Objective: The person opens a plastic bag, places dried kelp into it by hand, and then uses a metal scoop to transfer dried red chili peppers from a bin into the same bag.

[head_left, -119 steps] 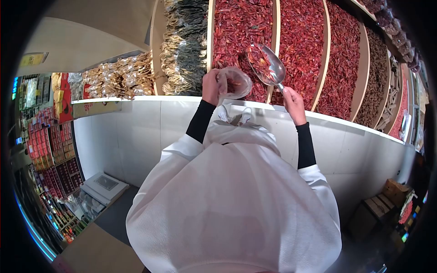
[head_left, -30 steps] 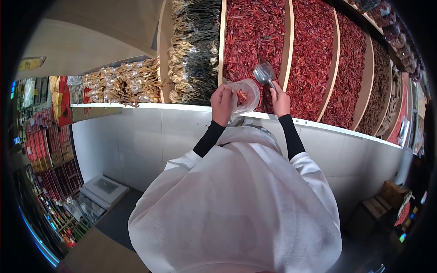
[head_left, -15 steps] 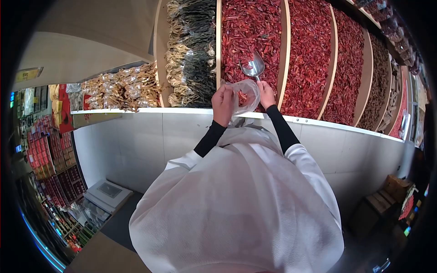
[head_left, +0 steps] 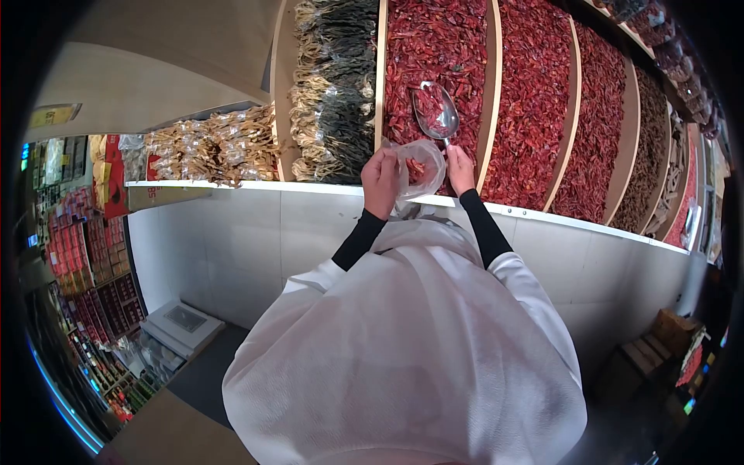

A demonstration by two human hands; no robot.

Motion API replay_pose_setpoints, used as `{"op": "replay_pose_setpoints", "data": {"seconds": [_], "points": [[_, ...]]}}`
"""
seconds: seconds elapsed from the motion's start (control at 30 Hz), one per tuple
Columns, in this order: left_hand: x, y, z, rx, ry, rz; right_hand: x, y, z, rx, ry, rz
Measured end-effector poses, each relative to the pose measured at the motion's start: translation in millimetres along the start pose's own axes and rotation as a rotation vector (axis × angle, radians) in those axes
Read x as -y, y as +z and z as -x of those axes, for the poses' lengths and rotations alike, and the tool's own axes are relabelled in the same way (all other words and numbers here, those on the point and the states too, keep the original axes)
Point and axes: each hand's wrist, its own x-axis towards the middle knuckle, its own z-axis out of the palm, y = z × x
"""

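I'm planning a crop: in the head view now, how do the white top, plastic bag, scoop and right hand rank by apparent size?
1. White top
2. Plastic bag and scoop: too alike to rank
3. Right hand

Beyond the hands and scoop [head_left: 437,118], the air over the chillies [head_left: 446,46] is open. A plastic bag [head_left: 425,167] fills the gap between left hand [head_left: 380,181] and right hand [head_left: 461,169]; one divider [head_left: 380,70] stands beyond the left, a second divider [head_left: 491,93] beside the right.

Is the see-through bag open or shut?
Open: the bag has a wide, round mouth, held by the left hand, and red chilies show inside.
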Motion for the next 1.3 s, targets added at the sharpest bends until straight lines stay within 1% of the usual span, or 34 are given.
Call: {"op": "replay_pose_setpoints", "data": {"seconds": [0.03,0.1,0.27,0.33,0.4,0.47,0.57,0.67,0.77,0.9,0.97,1.0,1.03,1.1,1.13,1.17,1.23,1.27,1.3], "points": [[0.2,-0.5,0.2,-0.003,0.007,-0.007,0.5,-1.6,0.4,0.000,-0.001,-0.001],[0.4,-1.3,-0.2,-0.008,0.011,-0.011,2.0,-5.0,1.8,0.026,0.112,-0.060],[-0.1,-1.3,-0.8,-0.010,-0.001,-0.007,4.9,-14.5,7.9,-0.002,0.102,-0.100],[-0.6,-0.2,-1.5,-0.010,-0.020,0.000,4.4,-20.9,12.8,0.021,0.192,-0.211],[4.5,-1.6,-4.2,-0.008,-0.018,-0.004,4.8,-28.6,19.2,0.022,0.212,-0.229],[6.9,-2.1,-7.5,-0.007,-0.017,-0.007,13.0,-37.7,26.1,0.026,0.262,-0.257],[4.4,-1.8,-9.3,0.015,0.009,-0.042,25.2,-52.7,35.3,0.024,0.267,-0.261],[-1.9,1.4,-8.4,0.046,-0.048,-0.017,45.7,-73.7,42.8,0.041,0.292,-0.269],[3.0,2.6,-11.3,0.095,-0.100,-0.048,69.5,-96.8,47.7,0.094,0.176,-0.179],[5.7,7.5,-14.7,0.163,-0.097,-0.055,98.1,-127.4,54.9,0.172,0.229,-0.145],[7.3,8.0,-17.6,0.181,-0.077,-0.067,107.1,-138.5,58.6,0.223,0.175,-0.035],[8.1,8.6,-19.1,0.169,-0.034,-0.088,113.0,-143.9,61.7,0.222,0.175,-0.034],[9.1,9.2,-20.5,0.157,0.009,-0.108,120.9,-149.2,65.8,0.269,0.195,-0.024],[15.7,9.3,-24.3,0.152,0.010,-0.098,136.8,-158.7,73.6,0.358,0.236,-0.017],[16.3,10.1,-24.7,0.147,0.010,-0.089,143.8,-162.5,76.2,0.356,0.237,-0.017],[17.0,12.1,-24.1,0.150,0.009,-0.089,149.9,-165.7,78.8,0.417,0.249,0.021],[17.0,16.6,-23.0,0.155,0.002,-0.073,151.1,-170.8,83.8,0.516,0.261,0.074],[17.1,16.0,-23.1,0.155,0.002,-0.073,150.7,-172.3,86.2,0.516,0.261,0.073],[17.2,14.5,-23.0,0.217,-0.038,-0.104,151.4,-173.1,88.7,0.547,0.251,0.113]]}}
